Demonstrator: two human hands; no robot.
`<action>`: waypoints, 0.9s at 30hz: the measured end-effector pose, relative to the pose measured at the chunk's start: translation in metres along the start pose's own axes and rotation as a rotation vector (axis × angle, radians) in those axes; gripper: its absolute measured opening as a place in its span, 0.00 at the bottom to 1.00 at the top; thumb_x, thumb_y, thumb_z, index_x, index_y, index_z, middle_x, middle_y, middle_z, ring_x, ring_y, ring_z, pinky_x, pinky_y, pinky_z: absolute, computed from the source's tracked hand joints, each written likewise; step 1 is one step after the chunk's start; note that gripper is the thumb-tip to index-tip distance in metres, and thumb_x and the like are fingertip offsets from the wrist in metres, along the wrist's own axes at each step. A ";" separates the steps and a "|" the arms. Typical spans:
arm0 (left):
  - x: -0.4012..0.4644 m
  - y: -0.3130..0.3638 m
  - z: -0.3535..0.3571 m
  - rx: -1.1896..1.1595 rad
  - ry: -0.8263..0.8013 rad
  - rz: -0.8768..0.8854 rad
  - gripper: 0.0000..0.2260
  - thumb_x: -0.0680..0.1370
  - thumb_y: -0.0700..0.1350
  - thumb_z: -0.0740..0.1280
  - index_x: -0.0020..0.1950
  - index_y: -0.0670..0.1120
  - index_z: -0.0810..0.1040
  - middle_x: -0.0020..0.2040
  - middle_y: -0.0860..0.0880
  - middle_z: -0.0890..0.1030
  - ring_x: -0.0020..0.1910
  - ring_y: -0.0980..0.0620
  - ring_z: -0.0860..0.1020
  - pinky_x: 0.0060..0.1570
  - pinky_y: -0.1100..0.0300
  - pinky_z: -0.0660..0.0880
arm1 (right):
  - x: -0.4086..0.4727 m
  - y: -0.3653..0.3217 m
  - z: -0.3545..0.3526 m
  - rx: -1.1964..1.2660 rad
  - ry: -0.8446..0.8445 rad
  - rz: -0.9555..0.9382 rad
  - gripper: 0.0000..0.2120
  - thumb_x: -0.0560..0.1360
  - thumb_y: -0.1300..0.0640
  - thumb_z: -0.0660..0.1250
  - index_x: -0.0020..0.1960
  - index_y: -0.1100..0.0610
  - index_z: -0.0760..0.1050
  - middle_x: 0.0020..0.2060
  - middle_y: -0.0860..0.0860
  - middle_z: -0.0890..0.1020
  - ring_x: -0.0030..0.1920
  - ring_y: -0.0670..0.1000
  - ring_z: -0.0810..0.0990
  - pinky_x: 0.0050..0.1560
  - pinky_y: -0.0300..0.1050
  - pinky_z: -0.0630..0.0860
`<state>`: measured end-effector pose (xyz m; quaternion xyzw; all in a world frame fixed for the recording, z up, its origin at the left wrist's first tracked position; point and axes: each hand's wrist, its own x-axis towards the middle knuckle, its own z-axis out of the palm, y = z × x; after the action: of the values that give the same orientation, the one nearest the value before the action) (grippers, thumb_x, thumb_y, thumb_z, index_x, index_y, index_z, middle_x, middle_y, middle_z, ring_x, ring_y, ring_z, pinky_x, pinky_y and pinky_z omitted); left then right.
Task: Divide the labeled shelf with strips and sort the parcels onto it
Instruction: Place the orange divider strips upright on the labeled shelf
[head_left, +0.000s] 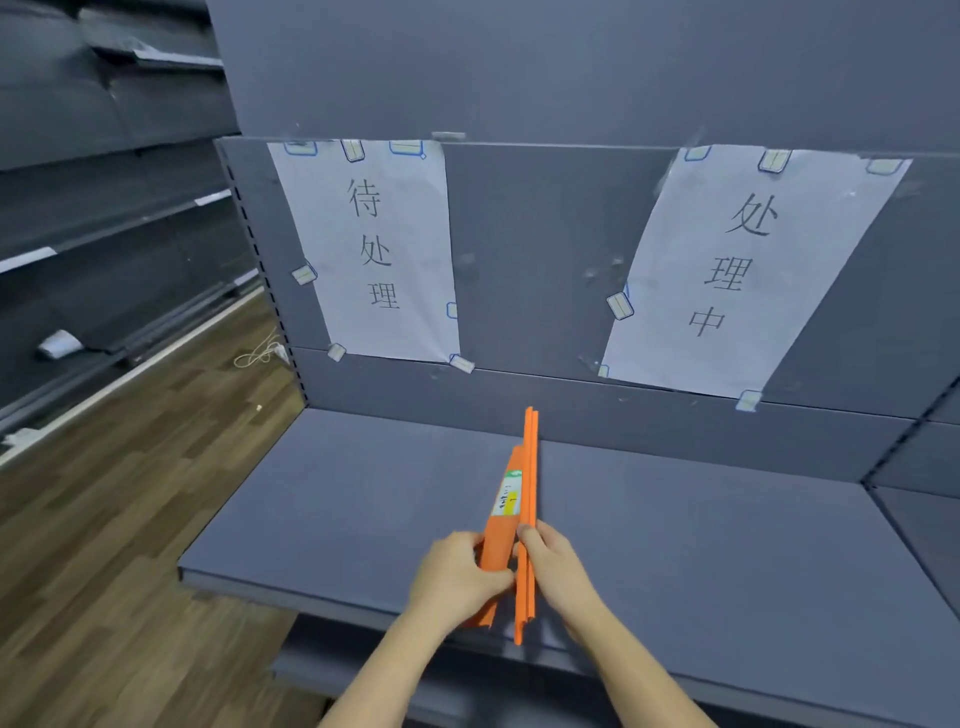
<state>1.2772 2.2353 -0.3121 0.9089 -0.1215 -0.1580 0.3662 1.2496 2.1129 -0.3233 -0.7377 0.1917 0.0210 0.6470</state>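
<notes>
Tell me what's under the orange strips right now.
Bare grey shelf board lies below the orange strips, which both hands, left hand and right hand, hold. Anything directly beneath the bundle is covered.

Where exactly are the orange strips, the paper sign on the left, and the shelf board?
orange strips (531, 467): head view, upper stretch of the bundle above the hands.
left paper sign (369, 249): head view, middle of the sheet.
shelf board (701, 545): head view, bare grey top surface.

A shop or stockroom: rows of grey metal shelving (104, 218), wood-look floor (130, 519), taped paper labels (363, 249).
</notes>
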 end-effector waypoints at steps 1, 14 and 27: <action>0.002 -0.002 0.004 0.103 0.033 -0.005 0.10 0.67 0.52 0.67 0.43 0.47 0.79 0.38 0.50 0.81 0.39 0.50 0.78 0.39 0.57 0.75 | 0.002 0.004 0.000 0.005 0.030 0.025 0.12 0.80 0.58 0.56 0.40 0.56 0.72 0.34 0.52 0.77 0.34 0.51 0.75 0.45 0.53 0.77; 0.027 -0.021 0.036 0.720 0.122 -0.070 0.16 0.75 0.52 0.64 0.58 0.45 0.73 0.56 0.49 0.76 0.56 0.49 0.74 0.47 0.57 0.72 | -0.001 0.008 -0.032 0.055 0.213 0.068 0.12 0.80 0.54 0.57 0.39 0.54 0.70 0.35 0.58 0.70 0.36 0.55 0.70 0.43 0.55 0.72; 0.005 0.081 0.067 -0.238 -0.245 0.309 0.20 0.77 0.59 0.61 0.64 0.49 0.73 0.57 0.52 0.79 0.46 0.57 0.77 0.48 0.65 0.75 | -0.028 0.015 -0.088 0.191 0.216 -0.105 0.11 0.82 0.58 0.54 0.56 0.60 0.74 0.39 0.52 0.78 0.34 0.48 0.75 0.33 0.36 0.75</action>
<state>1.2477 2.1351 -0.3020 0.8040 -0.2835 -0.2224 0.4730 1.1995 2.0341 -0.3154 -0.6799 0.2224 -0.1109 0.6899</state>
